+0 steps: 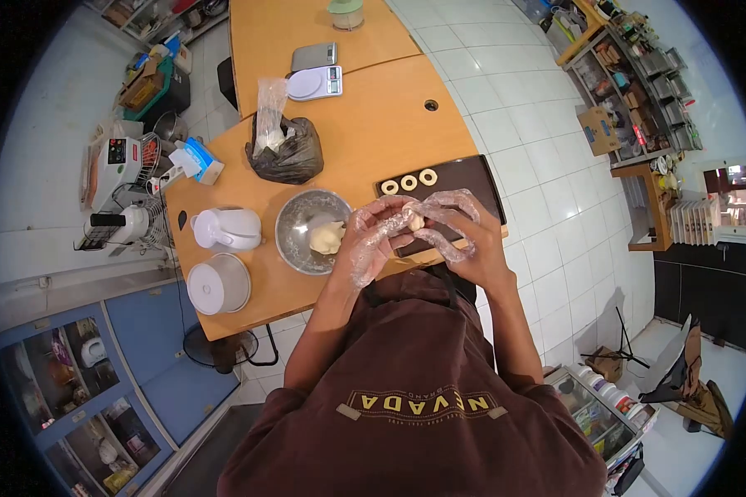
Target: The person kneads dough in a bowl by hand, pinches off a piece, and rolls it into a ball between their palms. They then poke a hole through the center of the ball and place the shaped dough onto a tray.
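Note:
Both hands are coated with flour or in thin clear gloves and meet over the near-left part of a dark baking tray (485,178). Between the fingertips is a small piece of pale dough (415,218). My left hand (375,238) holds it from the left, and my right hand (457,230) pinches it from the right. Three pale dough rings (409,183) lie in a row at the tray's far edge. Left of my left hand stands a metal bowl (293,235) with a larger lump of dough (327,238) inside.
A black plastic bag (294,161) with a clear bag sits beyond the bowl. Two scales (315,83) lie farther back on the wooden table (373,124). A white pitcher (232,229), a white tub (220,284) and a blue-white carton (201,161) stand at left.

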Tool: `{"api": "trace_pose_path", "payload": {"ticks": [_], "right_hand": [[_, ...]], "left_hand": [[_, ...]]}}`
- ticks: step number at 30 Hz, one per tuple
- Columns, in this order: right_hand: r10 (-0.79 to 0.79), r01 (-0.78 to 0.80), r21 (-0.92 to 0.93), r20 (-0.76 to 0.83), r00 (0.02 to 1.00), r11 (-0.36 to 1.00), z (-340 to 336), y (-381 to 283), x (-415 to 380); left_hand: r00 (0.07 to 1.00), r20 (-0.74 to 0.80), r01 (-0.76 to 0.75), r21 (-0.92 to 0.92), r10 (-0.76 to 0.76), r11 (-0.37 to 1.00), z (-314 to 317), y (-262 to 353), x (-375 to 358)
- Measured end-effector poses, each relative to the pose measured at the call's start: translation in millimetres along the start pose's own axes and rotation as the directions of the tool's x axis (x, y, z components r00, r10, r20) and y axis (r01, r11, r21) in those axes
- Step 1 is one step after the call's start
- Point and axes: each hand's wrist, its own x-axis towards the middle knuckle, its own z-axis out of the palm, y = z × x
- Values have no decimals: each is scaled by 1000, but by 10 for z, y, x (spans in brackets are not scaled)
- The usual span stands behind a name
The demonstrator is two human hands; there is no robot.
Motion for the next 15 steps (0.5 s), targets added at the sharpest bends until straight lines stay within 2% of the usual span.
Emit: {"api": "trace_pose_path", "payload": {"ticks": [2,10,15], "right_hand": [[-4,4,1,-2,1000,1000,22,12,-2],[13,-13,17,-17,1000,1000,86,39,-30],[91,-87,61,-60,994,994,138,44,-48]], "left_hand": [[1000,-4,-25,-14,25,1000,-22,-22,-17],[1000,5,24,174,-26,984,5,106,-80],[1000,-4,31,237,-31,971,-8,110,-55]]}}
